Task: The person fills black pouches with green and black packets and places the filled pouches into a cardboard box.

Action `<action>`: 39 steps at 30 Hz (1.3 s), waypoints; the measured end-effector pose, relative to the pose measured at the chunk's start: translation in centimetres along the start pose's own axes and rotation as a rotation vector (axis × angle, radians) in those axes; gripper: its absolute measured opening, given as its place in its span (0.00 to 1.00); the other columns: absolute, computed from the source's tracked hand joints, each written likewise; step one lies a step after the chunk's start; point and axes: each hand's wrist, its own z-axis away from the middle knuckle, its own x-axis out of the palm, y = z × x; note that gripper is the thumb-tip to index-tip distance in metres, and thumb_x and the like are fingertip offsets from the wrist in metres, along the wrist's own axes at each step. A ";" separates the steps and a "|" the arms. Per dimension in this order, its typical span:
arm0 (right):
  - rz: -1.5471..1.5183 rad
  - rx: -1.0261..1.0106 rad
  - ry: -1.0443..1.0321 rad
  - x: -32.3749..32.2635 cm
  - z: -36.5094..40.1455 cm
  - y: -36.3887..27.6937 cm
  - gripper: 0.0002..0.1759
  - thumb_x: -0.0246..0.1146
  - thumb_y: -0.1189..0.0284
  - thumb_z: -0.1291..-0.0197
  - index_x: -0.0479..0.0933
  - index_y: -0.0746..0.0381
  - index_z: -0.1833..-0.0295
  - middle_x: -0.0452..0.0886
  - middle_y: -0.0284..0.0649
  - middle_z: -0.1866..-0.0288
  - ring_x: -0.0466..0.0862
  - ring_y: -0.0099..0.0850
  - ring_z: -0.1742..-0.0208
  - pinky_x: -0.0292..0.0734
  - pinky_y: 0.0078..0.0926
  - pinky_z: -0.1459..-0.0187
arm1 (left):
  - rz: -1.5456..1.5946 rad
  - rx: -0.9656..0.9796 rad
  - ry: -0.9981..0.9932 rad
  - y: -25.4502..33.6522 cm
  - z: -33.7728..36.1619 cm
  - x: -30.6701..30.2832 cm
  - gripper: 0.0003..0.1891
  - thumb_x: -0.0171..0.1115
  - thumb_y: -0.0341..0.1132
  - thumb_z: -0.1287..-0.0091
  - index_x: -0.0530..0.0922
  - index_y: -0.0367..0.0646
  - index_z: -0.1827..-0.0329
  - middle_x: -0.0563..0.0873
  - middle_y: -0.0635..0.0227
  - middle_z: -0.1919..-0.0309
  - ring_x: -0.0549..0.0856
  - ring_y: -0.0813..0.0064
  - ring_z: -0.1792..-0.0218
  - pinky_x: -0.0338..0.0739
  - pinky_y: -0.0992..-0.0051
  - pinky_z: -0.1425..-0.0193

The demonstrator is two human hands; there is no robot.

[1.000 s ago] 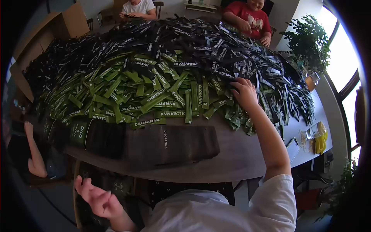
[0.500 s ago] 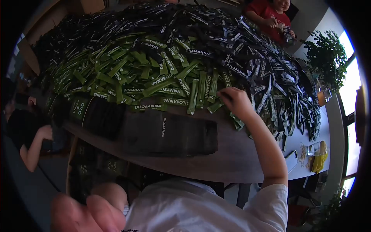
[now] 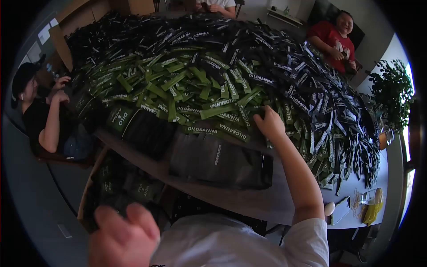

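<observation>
Along the near edge of the green sachets [image 3: 209,111], right hand [image 3: 268,122] is curled, hold unseen; left hand [image 3: 122,236], blurred, grip indiscernible. Risk: neighbouring sachets may be dragged off the table [image 3: 267,200] by hasty pulling.

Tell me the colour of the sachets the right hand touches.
Green narrow stick sachets, white lettering; head view.

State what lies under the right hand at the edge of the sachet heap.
The right hand rests on green sachets marked DILO&ANNA. Whether its fingers grip one cannot be seen, as the hand covers them.
</observation>
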 end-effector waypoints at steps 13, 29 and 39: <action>-0.603 0.128 0.442 -5.6 22.3 5.1 0.11 0.47 0.75 0.37 0.67 0.69 0.52 0.72 0.36 0.80 0.71 0.19 0.82 0.68 0.14 0.78 | -0.807 -0.538 -0.722 -10.7 11.2 -0.5 0.20 0.63 0.35 0.48 0.75 0.46 0.50 0.76 0.66 0.51 0.73 0.65 0.46 0.68 0.66 0.45; -0.663 0.056 0.721 -4.2 25.1 5.1 0.06 0.57 0.75 0.43 0.70 0.67 0.69 0.73 0.37 0.81 0.72 0.20 0.83 0.66 0.17 0.81 | -0.891 -0.654 -0.856 -11.8 13.2 -1.9 0.20 0.63 0.38 0.46 0.75 0.43 0.50 0.77 0.61 0.49 0.74 0.62 0.45 0.70 0.67 0.44; -0.606 0.192 0.530 -3.4 23.9 5.2 0.09 0.57 0.78 0.45 0.66 0.63 0.75 0.67 0.32 0.85 0.67 0.21 0.85 0.59 0.18 0.81 | -0.960 -0.547 -0.660 -10.4 11.8 0.3 0.21 0.63 0.24 0.57 0.79 0.45 0.55 0.73 0.70 0.76 0.76 0.72 0.74 0.71 0.73 0.71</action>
